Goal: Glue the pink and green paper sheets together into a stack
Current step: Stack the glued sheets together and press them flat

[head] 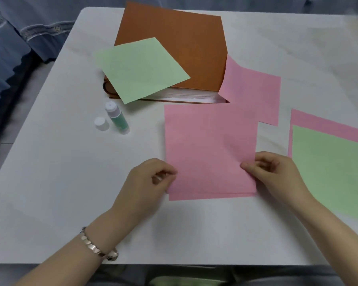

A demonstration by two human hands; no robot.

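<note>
Two pink sheets (pixel 210 145) are lying one on the other at the centre of the frame, flat on the counter (pixel 70 182). The lower one is peeking out as a thin strip along the bottom edge, so they are not sitting quite square. The left hand (pixel 151 178) is pinching their left edge with curled fingers, and the right hand (pixel 275 172) is pinching the right edge, thumb on top. By my judgement the task is standing about midway: this pair is being lined up or pressed, though I cannot tell whether glue is lying between them. At the right edge of the frame a green piece (pixel 335 170) is resting on a pink piece (pixel 327 126), probably a joined pair. A loose green sheet (pixel 141 69) on the folder (pixel 180 42) at upper centre and a loose pink sheet (pixel 254 89) just right of it are waiting their turn. The glue stick (pixel 117 118) is standing uncapped at centre left, its cap (pixel 100 123) just beside it.
</note>
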